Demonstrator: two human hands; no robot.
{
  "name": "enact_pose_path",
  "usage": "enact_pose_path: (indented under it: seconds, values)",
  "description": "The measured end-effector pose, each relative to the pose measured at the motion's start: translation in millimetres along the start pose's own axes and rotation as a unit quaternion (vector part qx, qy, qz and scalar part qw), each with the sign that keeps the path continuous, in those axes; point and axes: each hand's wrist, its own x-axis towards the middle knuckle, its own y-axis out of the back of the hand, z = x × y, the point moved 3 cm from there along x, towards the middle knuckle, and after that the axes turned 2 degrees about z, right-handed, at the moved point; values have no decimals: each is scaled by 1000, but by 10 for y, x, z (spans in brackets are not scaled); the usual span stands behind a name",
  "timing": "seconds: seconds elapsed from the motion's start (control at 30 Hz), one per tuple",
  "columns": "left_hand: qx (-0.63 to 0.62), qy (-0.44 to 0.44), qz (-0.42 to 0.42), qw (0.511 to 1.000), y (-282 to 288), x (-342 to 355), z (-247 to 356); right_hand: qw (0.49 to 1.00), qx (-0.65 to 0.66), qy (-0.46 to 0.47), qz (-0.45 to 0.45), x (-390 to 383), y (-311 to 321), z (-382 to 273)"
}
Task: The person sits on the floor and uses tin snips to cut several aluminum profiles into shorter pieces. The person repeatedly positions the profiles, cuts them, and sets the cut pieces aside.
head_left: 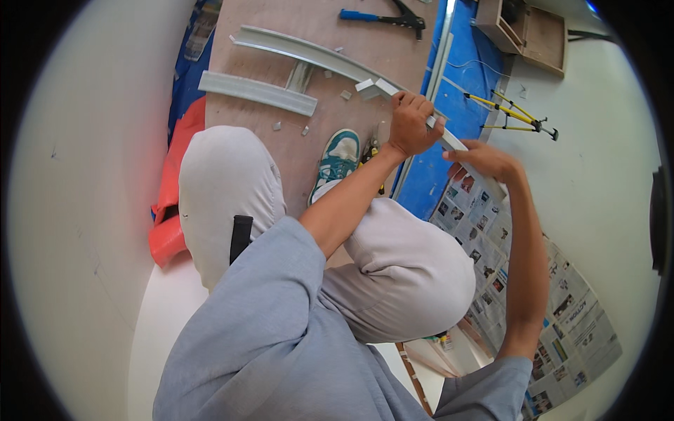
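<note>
A long silver metal channel point(309, 52) runs from the far left of the board down toward the right, with bent tabs point(376, 88) partway along it. My left hand point(415, 125) is closed around the channel just past those tabs. Farther along, my right hand point(491, 160) curls its fingers over the channel near its right end; some of those fingertips are hidden. A shorter metal channel point(256, 92) lies on the board to the left, and a small crosspiece point(300, 76) sits between the two. Small metal offcuts point(345, 95) are scattered around them.
A blue-handled hand riveter point(382, 15) lies at the far side of the wooden board point(281, 14). Yellow-handled snips point(370, 149) rest beside my shoe. Right of the board are a blue sheet point(428, 182), newspaper point(484, 231), a yellow tripod point(511, 112) and a wooden box point(544, 42).
</note>
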Motion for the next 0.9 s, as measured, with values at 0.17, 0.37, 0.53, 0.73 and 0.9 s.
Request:
enact_pose_path:
  seconds: [0.17,0.37,0.53,0.73,0.9]
  values:
    - [42,-126,-188,973,165,11,189,976,64,101,185,-69,-464,472]
    - [201,91,-490,843,820,1074,-285,942,-142,102,285,279,-1156,147]
    - [181,114,-363,907,1579,1744,137,937,-212,71,267,310,-1134,-72]
    - [69,184,-324,926,1872,2164,418,907,-259,107,314,417,-1118,-151]
    - [16,195,-253,947,1766,2223,388,910,-258,107,307,467,-1235,71]
